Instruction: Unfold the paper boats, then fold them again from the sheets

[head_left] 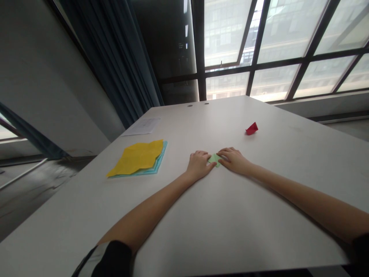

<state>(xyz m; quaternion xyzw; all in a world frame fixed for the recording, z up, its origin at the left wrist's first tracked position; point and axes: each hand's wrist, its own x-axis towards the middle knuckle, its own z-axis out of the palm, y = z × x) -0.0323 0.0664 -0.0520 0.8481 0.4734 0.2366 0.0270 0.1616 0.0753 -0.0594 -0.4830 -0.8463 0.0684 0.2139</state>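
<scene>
A small piece of light green folded paper (214, 159) lies on the white table between my two hands. My left hand (198, 164) is at its left side, thumb and fingers closed on the paper's edge. From the right, my right hand (235, 161) grips the opposite edge, thumb below and fingertips above. Creases show across the middle of the green paper, while its side corners are hidden under my fingers. Farther back on the right sits a red folded paper boat (251, 129), apart from both hands.
To the left, a yellow paper sheet (138, 156) lies on top of light blue sheets (160, 163). Behind them is a white printed sheet (142, 126). The white table (201, 223) stretches toward large windows (227, 32) and a dark blue curtain (115, 50).
</scene>
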